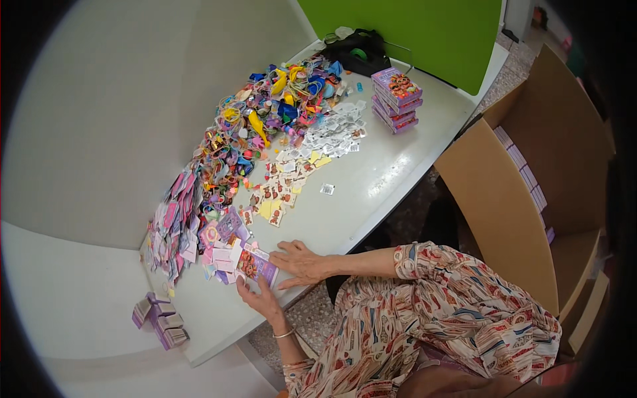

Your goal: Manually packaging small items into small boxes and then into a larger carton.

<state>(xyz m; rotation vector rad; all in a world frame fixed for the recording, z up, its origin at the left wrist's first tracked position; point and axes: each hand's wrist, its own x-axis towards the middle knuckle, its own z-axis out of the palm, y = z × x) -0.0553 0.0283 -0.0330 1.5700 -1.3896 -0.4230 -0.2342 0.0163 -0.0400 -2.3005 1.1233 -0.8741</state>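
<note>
"Where's your purple box (257, 266)?"
"On the bench (378, 179), between your left hand (263, 302) and right hand (304, 264)."
"And your fingers?"
"Right ones spread apart; left ones at its near edge, whether clamped I can't tell."

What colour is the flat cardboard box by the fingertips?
The box is mostly purple, in the head view.

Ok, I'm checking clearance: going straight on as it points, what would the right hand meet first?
Most likely the small purple box, just ahead of the right hand; whether they already touch is unclear.
</note>
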